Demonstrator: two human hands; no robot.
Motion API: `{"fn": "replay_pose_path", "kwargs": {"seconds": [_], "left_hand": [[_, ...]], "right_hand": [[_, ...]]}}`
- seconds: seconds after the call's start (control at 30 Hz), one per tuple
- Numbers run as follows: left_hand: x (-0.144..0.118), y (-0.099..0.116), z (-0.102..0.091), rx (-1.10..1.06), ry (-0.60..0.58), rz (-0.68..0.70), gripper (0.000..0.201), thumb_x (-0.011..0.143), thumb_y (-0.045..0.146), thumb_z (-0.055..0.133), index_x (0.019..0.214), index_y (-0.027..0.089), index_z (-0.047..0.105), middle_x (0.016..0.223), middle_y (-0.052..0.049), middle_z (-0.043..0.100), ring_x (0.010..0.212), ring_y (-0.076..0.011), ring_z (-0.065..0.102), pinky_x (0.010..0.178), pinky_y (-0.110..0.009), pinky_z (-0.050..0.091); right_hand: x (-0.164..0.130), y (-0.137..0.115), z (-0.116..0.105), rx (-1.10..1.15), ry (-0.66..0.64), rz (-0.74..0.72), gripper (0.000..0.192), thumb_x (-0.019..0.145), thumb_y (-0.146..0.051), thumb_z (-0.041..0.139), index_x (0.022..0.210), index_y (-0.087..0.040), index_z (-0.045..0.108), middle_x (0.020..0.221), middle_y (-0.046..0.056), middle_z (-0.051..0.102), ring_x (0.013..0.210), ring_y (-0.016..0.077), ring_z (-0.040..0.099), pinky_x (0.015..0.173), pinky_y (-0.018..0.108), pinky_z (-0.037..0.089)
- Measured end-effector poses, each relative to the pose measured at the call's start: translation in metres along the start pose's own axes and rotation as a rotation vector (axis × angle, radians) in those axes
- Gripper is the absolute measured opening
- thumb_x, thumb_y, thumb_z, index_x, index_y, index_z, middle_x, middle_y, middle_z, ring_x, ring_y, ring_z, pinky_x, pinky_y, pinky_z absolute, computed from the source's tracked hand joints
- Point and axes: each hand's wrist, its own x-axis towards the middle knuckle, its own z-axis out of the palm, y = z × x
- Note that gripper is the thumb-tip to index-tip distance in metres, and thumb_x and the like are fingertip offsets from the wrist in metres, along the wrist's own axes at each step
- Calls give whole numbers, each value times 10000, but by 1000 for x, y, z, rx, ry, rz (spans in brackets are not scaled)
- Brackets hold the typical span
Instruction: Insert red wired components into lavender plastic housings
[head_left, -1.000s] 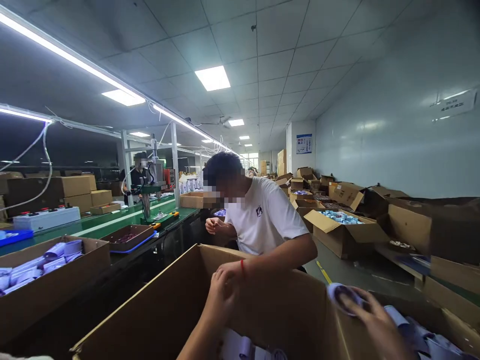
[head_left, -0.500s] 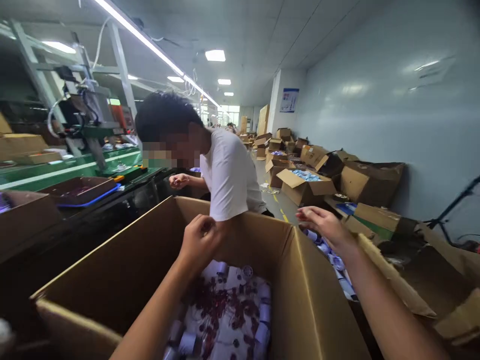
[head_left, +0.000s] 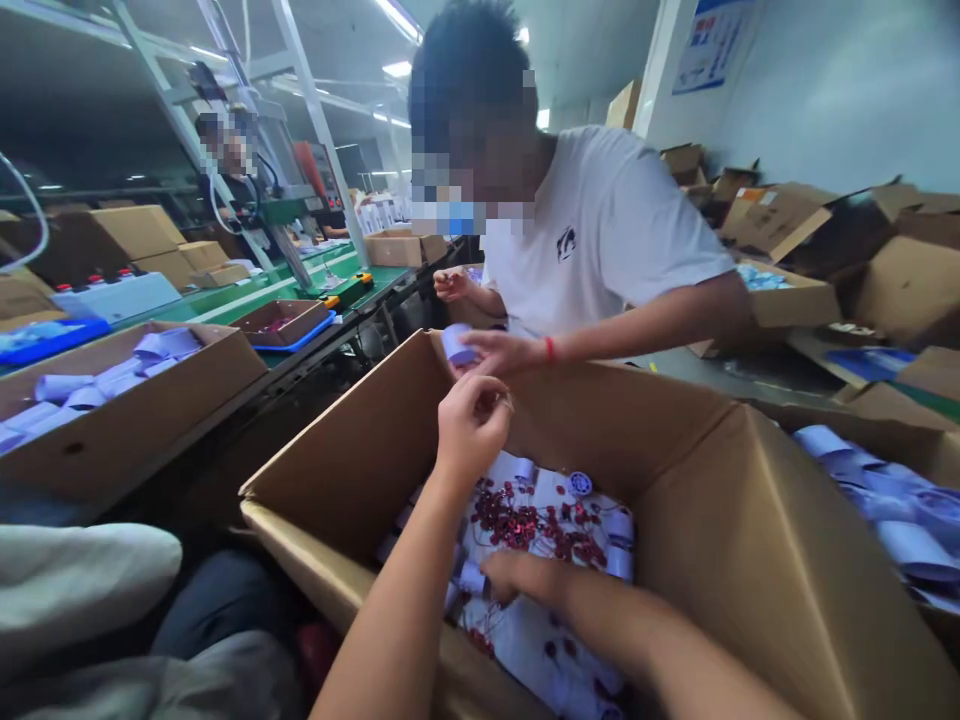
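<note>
A big open cardboard box (head_left: 337,440) stands right in front of me, holding small red wire coils (head_left: 525,520) mixed with pale paper tubes (head_left: 619,540). My left hand (head_left: 472,420) hovers above the box, fingertips pinched on a small wire piece. My right hand (head_left: 525,580) reaches down inside and touches the pile of coils; whether it grips one is hidden. Across the box, a co-worker in a white T-shirt holds a pale lilac tube (head_left: 456,345) over the far rim with one hand (head_left: 502,352).
A second box of lilac tubes (head_left: 885,500) sits at the right, and another box with tubes (head_left: 150,400) at the left. Behind it runs a green conveyor bench (head_left: 247,300) with a brown tray (head_left: 281,322). Several open cartons line the right wall.
The view has dropped towards the box. My right hand moved from above the right-hand box down into the coil box. The co-worker leaned closer and now holds a lilac tube.
</note>
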Motion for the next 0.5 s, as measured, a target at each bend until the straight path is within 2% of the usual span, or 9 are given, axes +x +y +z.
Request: {"fn": "replay_pose_path", "kwargs": {"seconds": [0.07, 0.13, 0.2, 0.27, 0.33, 0.43, 0.5], "left_hand": [[-2, 0, -1, -13, 5, -27, 103, 702, 95, 537, 704, 183, 592, 669, 27, 575, 595, -91, 518, 578, -212, 420], [-3, -1, 1, -27, 4, -27, 116, 692, 82, 543, 709, 181, 601, 662, 29, 571, 596, -88, 523, 576, -208, 419], [-4, -1, 3, -34, -16, -24, 127, 680, 67, 545, 703, 178, 604, 649, 33, 564, 594, -85, 522, 572, -204, 415], [-4, -1, 5, -44, -45, -28, 133, 678, 57, 545, 701, 174, 605, 641, 34, 559, 597, -84, 522, 573, -203, 415], [-4, 0, 7, -57, -65, -39, 134, 679, 54, 546, 702, 172, 605, 640, 34, 558, 600, -84, 521, 575, -204, 416], [-4, 2, 8, -67, -82, -55, 138, 681, 52, 544, 699, 176, 601, 646, 35, 561, 599, -82, 517, 572, -203, 418], [-4, 3, 8, -56, -107, -57, 139, 683, 50, 543, 691, 177, 599, 644, 36, 560, 587, -78, 509, 563, -200, 415]], "right_hand": [[6, 22, 13, -100, -88, 25, 338, 324, -144, 777, 630, -227, 660, 563, -71, 568, 573, 122, 542, 639, 290, 475], [8, 40, 26, -181, -106, 35, 549, 317, -40, 748, 841, -197, 702, 806, -6, 660, 796, 189, 618, 742, 326, 485], [6, 55, 41, -256, -93, 35, 662, 375, -2, 742, 1003, -196, 672, 1030, 48, 648, 1028, 262, 583, 860, 388, 460], [1, 65, 54, -326, -86, 26, 617, 498, -30, 745, 1082, -189, 628, 1168, 77, 596, 1158, 292, 507, 949, 455, 411], [-4, 70, 65, -390, -96, 8, 541, 602, -50, 721, 1115, -164, 596, 1214, 96, 569, 1191, 298, 475, 988, 510, 369], [-11, 72, 76, -460, -133, -46, 531, 613, -39, 730, 1114, -149, 593, 1204, 97, 578, 1181, 296, 482, 1023, 531, 329], [-13, 71, 80, -481, -143, -88, 448, 651, -83, 740, 1074, -152, 612, 1169, 74, 599, 1157, 273, 504, 1031, 516, 330]]}}
